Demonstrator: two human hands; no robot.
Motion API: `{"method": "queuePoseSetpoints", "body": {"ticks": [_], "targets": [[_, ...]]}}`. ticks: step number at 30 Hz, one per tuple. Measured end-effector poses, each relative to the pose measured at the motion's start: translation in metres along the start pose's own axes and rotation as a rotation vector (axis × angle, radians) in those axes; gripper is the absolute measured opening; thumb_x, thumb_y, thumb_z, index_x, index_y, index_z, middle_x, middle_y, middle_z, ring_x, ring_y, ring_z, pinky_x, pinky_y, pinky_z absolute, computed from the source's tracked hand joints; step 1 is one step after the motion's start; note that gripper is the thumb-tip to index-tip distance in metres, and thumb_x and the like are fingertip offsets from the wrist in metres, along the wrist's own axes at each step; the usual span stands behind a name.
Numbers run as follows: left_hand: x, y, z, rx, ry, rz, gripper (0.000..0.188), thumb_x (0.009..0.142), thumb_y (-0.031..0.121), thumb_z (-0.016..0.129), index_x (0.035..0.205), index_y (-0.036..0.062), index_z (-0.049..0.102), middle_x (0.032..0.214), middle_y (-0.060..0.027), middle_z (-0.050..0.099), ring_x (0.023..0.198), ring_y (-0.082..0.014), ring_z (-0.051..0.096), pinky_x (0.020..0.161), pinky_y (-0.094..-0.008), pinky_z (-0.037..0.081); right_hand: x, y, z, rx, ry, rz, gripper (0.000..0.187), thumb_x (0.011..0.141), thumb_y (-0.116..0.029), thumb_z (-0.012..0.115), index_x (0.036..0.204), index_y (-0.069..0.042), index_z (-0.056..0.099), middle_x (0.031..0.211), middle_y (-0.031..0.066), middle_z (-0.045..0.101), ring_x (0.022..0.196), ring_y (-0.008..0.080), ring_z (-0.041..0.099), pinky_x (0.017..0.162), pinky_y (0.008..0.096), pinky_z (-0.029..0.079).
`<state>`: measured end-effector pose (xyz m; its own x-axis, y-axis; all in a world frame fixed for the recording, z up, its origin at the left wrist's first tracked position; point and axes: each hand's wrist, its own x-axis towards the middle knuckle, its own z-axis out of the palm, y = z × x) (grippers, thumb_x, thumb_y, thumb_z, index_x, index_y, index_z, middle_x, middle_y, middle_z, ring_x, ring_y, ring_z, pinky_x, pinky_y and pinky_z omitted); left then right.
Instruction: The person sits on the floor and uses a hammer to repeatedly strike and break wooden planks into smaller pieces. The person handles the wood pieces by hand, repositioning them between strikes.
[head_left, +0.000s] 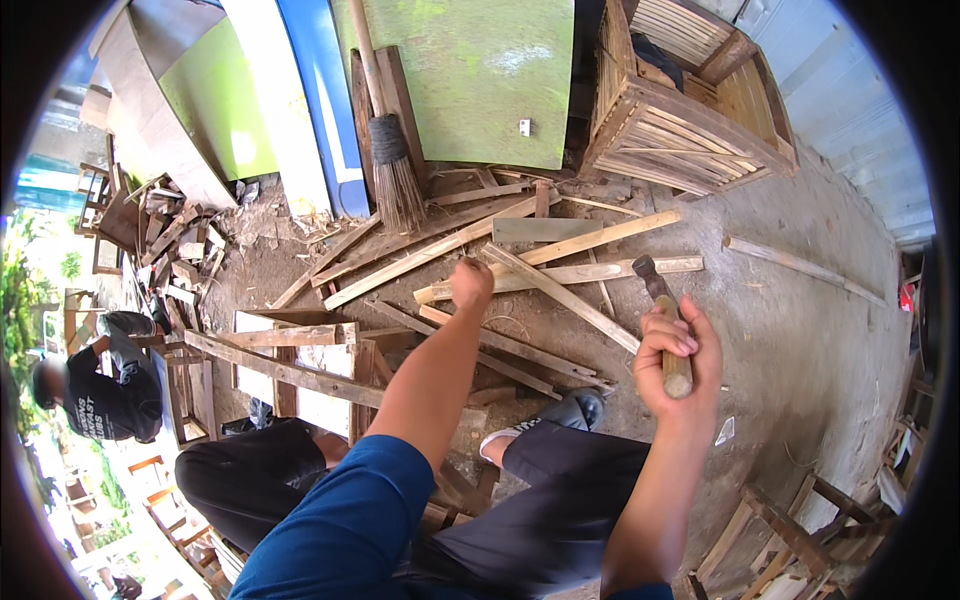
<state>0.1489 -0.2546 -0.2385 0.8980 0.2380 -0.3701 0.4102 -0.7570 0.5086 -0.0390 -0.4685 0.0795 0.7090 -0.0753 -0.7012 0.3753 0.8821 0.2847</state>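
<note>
My right hand point(672, 352) is wrapped round the wooden handle of a hammer point(648, 274), its metal head pointing away from me above the floor. My left arm stretches forward over a loose pile of planks. At its end my left hand point(472, 284) is closed against the pile, and whatever its fingers hold is hidden. Beside that hand, a narrow plank point(565, 300) slants down to the right across another long plank point(620, 270). A pale flat board point(545, 230) lies just beyond them.
A stick broom point(397, 195) leans on green and blue panels point(480, 90). A slatted wooden crate point(690, 135) stands far right. Broken wood point(180, 245) is heaped at left, where another person point(110, 390) sits. A wooden frame point(300, 345) lies beside my knee; a stick point(805, 268) rests on the floor.
</note>
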Motion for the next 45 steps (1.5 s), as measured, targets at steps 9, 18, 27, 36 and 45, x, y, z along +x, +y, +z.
{"method": "queuePoseSetpoints", "body": {"ticks": [9, 18, 27, 36, 45], "targets": [[0.078, -0.019, -0.039, 0.426, -0.131, 0.347, 0.065, 0.095, 0.023, 0.065, 0.154, 0.0173, 0.040, 0.154, -0.0078, 0.047, 0.147, -0.0347, 0.037, 0.111, -0.0563, 0.042, -0.012, 0.000, 0.000, -0.043, 0.018, -0.043, 0.026, 0.103, -0.018, 0.060, 0.107, 0.003, 0.045, 0.075, 0.0023, 0.049, 0.050, 0.0080, 0.049, 0.043, 0.0231, 0.044], [0.064, -0.010, -0.011, 0.649, -0.116, 0.247, 0.085, 0.088, 0.022, 0.076, 0.159, 0.0190, 0.028, 0.150, -0.0134, 0.046, 0.142, -0.0364, 0.042, 0.108, -0.0589, 0.042, -0.012, -0.017, 0.005, 0.009, 0.026, -0.097, 0.025, 0.104, -0.020, 0.059, 0.105, 0.002, 0.047, 0.074, 0.0019, 0.049, 0.050, 0.0090, 0.050, 0.043, 0.0239, 0.044], [0.072, 0.036, 0.012, 0.030, 0.188, 0.720, 0.029, 0.096, 0.013, 0.062, 0.124, 0.0067, 0.062, 0.120, -0.0174, 0.065, 0.119, -0.0401, 0.057, 0.101, -0.0498, 0.048, -0.011, -0.012, 0.002, -0.024, 0.054, -0.033, 0.025, 0.102, -0.020, 0.061, 0.106, 0.000, 0.046, 0.073, 0.0005, 0.049, 0.049, 0.0084, 0.048, 0.044, 0.0244, 0.043], [0.084, 0.145, 0.088, 0.152, -0.390, 0.465, 0.076, 0.080, 0.043, 0.085, 0.139, 0.0073, 0.053, 0.130, -0.0227, 0.068, 0.122, -0.0417, 0.064, 0.102, -0.0469, 0.052, -0.019, -0.013, 0.007, 0.001, 0.042, -0.031, 0.025, 0.101, -0.022, 0.065, 0.103, -0.002, 0.050, 0.073, 0.0000, 0.048, 0.050, 0.0074, 0.045, 0.045, 0.0241, 0.040], [0.105, 0.113, 0.114, 0.191, -0.317, 0.368, 0.063, 0.078, 0.035, 0.087, 0.128, 0.0079, 0.057, 0.123, -0.0221, 0.070, 0.112, -0.0426, 0.066, 0.097, -0.0491, 0.054, -0.022, -0.019, -0.001, 0.029, 0.065, -0.123, 0.024, 0.100, -0.024, 0.064, 0.099, -0.007, 0.047, 0.073, -0.0006, 0.044, 0.051, 0.0069, 0.042, 0.045, 0.0238, 0.037]]}}
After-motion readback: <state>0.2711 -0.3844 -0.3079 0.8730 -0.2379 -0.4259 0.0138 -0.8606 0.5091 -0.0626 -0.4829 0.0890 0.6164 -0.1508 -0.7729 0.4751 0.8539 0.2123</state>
